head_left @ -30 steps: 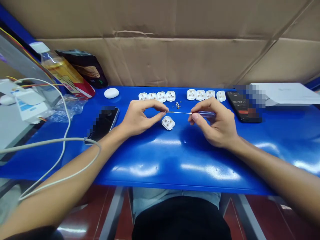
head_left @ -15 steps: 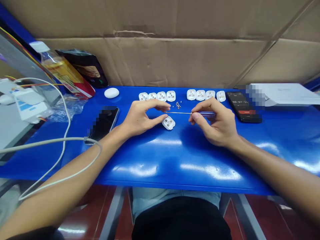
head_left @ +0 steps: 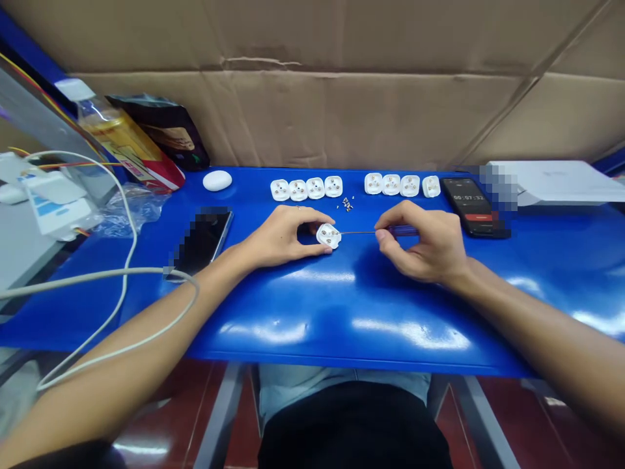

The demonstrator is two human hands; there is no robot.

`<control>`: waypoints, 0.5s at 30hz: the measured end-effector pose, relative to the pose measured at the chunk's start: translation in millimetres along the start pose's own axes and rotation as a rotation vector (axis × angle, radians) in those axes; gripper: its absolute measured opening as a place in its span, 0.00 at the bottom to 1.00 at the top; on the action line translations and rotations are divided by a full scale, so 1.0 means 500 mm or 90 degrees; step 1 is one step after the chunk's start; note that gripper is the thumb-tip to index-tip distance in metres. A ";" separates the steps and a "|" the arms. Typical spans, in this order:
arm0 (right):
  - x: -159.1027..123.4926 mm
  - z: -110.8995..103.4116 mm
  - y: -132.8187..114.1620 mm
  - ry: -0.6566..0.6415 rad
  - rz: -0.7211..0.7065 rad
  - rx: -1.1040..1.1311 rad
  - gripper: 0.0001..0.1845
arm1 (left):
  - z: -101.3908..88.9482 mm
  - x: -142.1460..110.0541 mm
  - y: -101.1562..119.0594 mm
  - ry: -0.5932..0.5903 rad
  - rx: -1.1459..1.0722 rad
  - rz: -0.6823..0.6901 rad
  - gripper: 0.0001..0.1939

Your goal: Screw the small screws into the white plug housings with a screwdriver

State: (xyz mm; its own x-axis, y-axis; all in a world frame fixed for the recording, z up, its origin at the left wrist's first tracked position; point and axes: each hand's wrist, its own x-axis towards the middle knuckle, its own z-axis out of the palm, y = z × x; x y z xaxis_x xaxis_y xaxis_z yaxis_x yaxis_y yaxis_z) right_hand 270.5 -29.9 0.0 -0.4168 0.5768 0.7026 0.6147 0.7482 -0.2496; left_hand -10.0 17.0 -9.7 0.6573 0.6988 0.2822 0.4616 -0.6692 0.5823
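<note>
My left hand (head_left: 283,234) pinches a small white plug base (head_left: 328,236) that rests on the blue table (head_left: 312,306). My right hand (head_left: 424,241) grips a thin screwdriver (head_left: 381,231) with a blue handle; its metal tip touches the plug base from the right. A little heap of tiny screws (head_left: 347,204) lies just behind the two hands. Two rows of similar white plug bases (head_left: 306,189) (head_left: 401,185) stand along the back of the table.
A dark phone (head_left: 201,241) lies left of my left hand, another phone (head_left: 472,206) showing a timer at the right. A white oval case (head_left: 217,180), a bottle (head_left: 117,137), a dark pouch (head_left: 161,127) and a white cable (head_left: 122,260) are at the left. A cardboard wall (head_left: 342,85) closes the back.
My left hand let go of the screwdriver's tip and dropped onto the plug base. My right hand lowered the screwdriver until its tip met the base.
</note>
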 end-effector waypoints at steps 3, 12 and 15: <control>0.002 0.000 -0.001 0.006 -0.007 -0.006 0.07 | -0.002 0.000 0.001 -0.007 0.010 0.008 0.24; 0.000 0.002 0.002 -0.011 -0.006 0.001 0.07 | -0.003 0.000 0.001 -0.012 0.024 0.015 0.25; -0.001 0.001 0.004 -0.014 -0.010 0.004 0.07 | -0.003 0.000 0.001 -0.011 0.023 0.018 0.24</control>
State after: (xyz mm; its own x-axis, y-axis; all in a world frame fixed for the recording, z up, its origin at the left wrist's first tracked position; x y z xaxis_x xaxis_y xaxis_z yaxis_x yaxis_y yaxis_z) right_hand 271.4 -28.5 -1.3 -0.4416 0.5721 0.6911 0.6041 0.7591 -0.2424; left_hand -10.8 17.2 -8.4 0.6809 0.6747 0.2849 0.4635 -0.6982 0.5456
